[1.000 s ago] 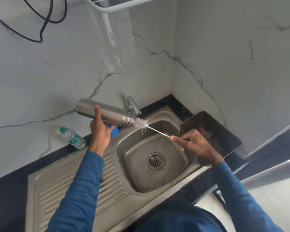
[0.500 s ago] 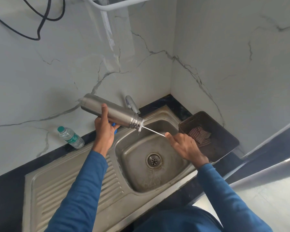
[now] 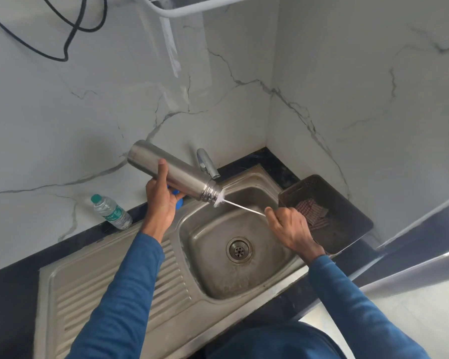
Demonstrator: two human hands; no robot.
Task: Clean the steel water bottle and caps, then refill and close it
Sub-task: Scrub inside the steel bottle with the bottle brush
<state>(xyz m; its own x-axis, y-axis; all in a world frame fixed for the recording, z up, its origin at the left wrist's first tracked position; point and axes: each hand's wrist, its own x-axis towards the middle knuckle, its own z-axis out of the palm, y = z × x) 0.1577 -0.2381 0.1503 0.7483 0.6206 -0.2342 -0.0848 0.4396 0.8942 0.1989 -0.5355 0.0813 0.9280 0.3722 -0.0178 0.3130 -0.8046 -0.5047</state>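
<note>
Steel water bottle (image 3: 189,181): held in the air over the back-left corner of the sink (image 3: 109,286) basin. Base points up-left; open mouth tilts down-right, just under the tap (image 3: 208,164).

Dark tray (image 3: 347,229) sits right of the basin, with a checked cloth (image 3: 311,212) in it.

Left hand (image 3: 161,203) grips the bottle's middle from below, thumb lying along its side. A blue item (image 3: 179,202) shows under that hand; identity unclear.

Right hand (image 3: 290,229) pinches the wire handle of the bottle brush (image 3: 244,209).

Plastic bottle (image 3: 112,212) sits on the dark counter (image 3: 8,281) behind the drainboard.

Change versus one second ago: the white bristle tuft, then fully outside the mouth, is now nearly all inside, with only a small fringe at the rim. Bottle tilts steeper; right hand is nearer the mouth.
</note>
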